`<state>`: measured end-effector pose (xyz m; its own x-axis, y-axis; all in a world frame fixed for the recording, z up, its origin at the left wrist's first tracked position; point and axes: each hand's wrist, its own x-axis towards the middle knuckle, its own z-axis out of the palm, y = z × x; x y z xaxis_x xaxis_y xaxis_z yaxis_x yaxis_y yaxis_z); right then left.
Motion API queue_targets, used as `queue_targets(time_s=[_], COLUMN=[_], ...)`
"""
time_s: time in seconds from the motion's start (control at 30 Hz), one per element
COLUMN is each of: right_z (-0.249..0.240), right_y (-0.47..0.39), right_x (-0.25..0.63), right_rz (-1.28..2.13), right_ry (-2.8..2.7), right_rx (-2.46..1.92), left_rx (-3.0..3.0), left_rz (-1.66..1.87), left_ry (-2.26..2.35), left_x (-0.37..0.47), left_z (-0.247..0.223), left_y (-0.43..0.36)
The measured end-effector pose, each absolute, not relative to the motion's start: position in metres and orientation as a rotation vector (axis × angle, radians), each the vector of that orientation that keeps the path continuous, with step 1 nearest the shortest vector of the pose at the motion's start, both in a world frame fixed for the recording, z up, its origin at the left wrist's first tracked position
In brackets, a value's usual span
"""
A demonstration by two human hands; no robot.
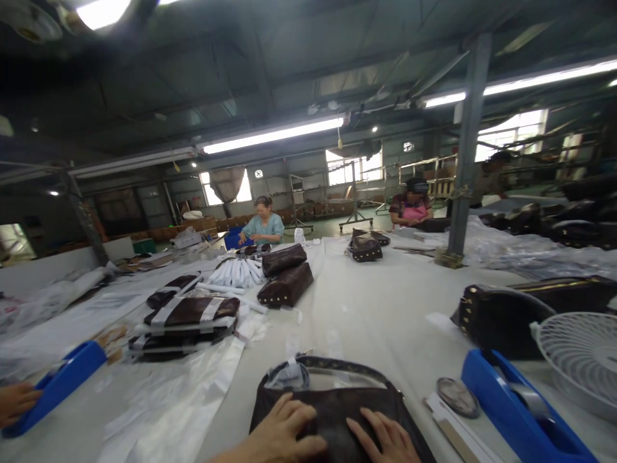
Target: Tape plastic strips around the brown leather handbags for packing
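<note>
A dark brown leather handbag point(332, 400) lies on the table right in front of me, its studded strap point(347, 365) looped toward the far side. My left hand point(285, 429) rests on the bag's left part with the fingers spread. On the right part lies my right hand point(383, 438), fingers apart and flat against the leather. Inside the strap loop sits a bundle in clear wrapping point(289, 374). The lower edge of the bag is cut off by the picture.
Blue tape dispensers stand at right point(523, 411) and left point(60, 386), the left one touched by another person's hand point(18, 404). A tape roll point(457, 397) and white basket-like grille point(585, 354) are at right. Wrapped bags point(193, 315) and brown bags point(286, 284) lie beyond. Co-workers sit farther back.
</note>
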<state>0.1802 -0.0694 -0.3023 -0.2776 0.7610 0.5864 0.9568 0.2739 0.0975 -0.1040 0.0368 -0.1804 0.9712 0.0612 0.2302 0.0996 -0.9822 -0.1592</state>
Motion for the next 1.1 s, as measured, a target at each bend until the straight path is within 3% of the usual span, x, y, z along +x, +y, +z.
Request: queue_targets(time_s=[0.17, 0.3, 0.47, 0.77, 1.1], right_z=[-0.247, -0.217, -0.221, -0.230, -0.229], right_y=[-0.101, -0.103, -0.095, -0.094, -0.097], right_x=[0.154, 0.154, 0.164, 0.158, 0.160], right_rz=[-0.069, 0.158, 0.174, 0.147, 0.250], right_ry=[-2.146, -2.265, -2.338, -2.255, -2.127], right_rx=[-1.774, -1.766, -1.678, -1.645, -1.587], left_rx=[-2.774, -2.803, -2.870, -3.044, -3.181], left_rz=[-0.348, -0.499, -0.589, -0.388, -0.149], left_ry=[0.080, 0.078, 0.104, -0.069, -0.101], left_x=[-0.107, -0.116, -0.120, -0.128, -0.059], left_z=[-0.195, -0.227, -0.250, -0.247, -0.211], left_y=[0.016, 0.019, 0.026, 0.018, 0.007])
